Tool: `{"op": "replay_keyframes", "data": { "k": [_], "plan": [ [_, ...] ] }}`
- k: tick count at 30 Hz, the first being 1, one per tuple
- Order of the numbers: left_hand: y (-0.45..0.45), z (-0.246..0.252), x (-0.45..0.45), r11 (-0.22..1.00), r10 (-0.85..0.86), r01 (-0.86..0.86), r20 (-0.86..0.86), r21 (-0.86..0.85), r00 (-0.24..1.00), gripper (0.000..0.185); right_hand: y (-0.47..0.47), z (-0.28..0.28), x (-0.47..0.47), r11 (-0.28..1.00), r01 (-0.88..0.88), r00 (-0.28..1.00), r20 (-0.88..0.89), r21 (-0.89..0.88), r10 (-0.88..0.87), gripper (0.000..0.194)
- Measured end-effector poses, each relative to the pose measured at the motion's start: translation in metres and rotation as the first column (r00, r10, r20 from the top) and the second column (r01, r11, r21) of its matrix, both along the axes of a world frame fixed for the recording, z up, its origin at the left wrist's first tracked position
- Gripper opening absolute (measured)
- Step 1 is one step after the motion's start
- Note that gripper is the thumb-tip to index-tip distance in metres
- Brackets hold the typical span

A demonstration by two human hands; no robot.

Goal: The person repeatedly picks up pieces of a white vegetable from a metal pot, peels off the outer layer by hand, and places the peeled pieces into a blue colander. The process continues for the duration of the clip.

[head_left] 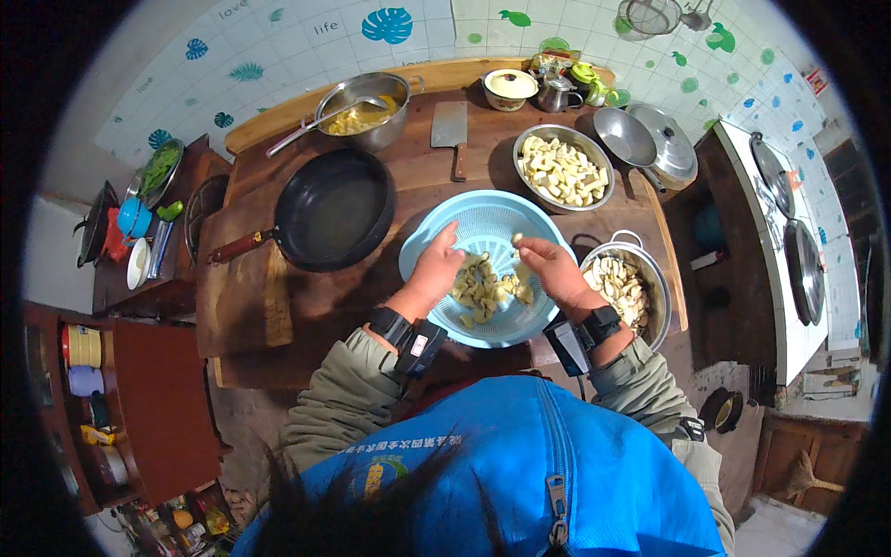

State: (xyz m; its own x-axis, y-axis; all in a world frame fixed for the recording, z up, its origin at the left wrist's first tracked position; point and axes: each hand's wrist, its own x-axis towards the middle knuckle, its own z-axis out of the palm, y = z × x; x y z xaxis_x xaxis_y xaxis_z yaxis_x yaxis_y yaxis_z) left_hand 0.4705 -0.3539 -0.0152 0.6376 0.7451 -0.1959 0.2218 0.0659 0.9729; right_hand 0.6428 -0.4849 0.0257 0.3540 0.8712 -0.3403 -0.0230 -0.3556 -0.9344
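A light blue plastic colander [487, 202] stands at the table's front edge before me, with pale greenish vegetable pieces [480, 289] lying on its bottom. My left hand [435, 264] is over its left side, thumb and forefinger apart, and I see nothing in it; its underside is hidden. Above the right side, my right hand [553, 268] pinches a small pale piece [517, 240] between thumb and fingertips. Close to the right wrist is a steel pot [665, 303] of sliced pale pieces [616, 282], perhaps mushrooms. Behind the colander sits a steel bowl [521, 143] of cut pale vegetable chunks [560, 170].
On the wooden table [418, 177] are a black frying pan [334, 209], a cleaver [450, 129], a steel pot of soup with a ladle [362, 115], a lidded enamel pot [510, 89] and a small wok [624, 136]. A white-topped stove [793, 257] is at right.
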Motion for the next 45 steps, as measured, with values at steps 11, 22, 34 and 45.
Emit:
{"op": "replay_keyframes", "data": {
  "k": [11, 22, 34, 45],
  "plan": [
    [-0.038, 0.015, 0.051, 0.841, -0.24, 0.271, 0.126, -0.468, 0.963, 0.04, -0.116, -0.049, 0.103, 0.764, 0.636, 0.735, -0.22, -0.108, -0.642, 0.015],
    [-0.153, -0.043, 0.209, 0.842, -0.399, 0.315, -0.112, -0.437, 0.91, 0.062, -0.187, -0.161, 0.177, 0.939, 0.163, 0.966, 0.24, -0.302, -0.091, 0.031],
    [-0.176, -0.12, 0.256, 0.877, -0.356, 0.212, -0.287, -0.43, 0.89, 0.071, -0.153, -0.154, 0.173, 0.93, 0.099, 0.959, 0.283, -0.353, 0.005, 0.071],
    [-0.186, -0.044, 0.207, 0.275, -0.47, 0.952, -0.845, 0.133, 0.254, 0.055, -0.193, -0.072, 0.141, 0.777, -0.159, 0.712, 0.474, -0.609, 0.517, 0.048]
  ]
}}
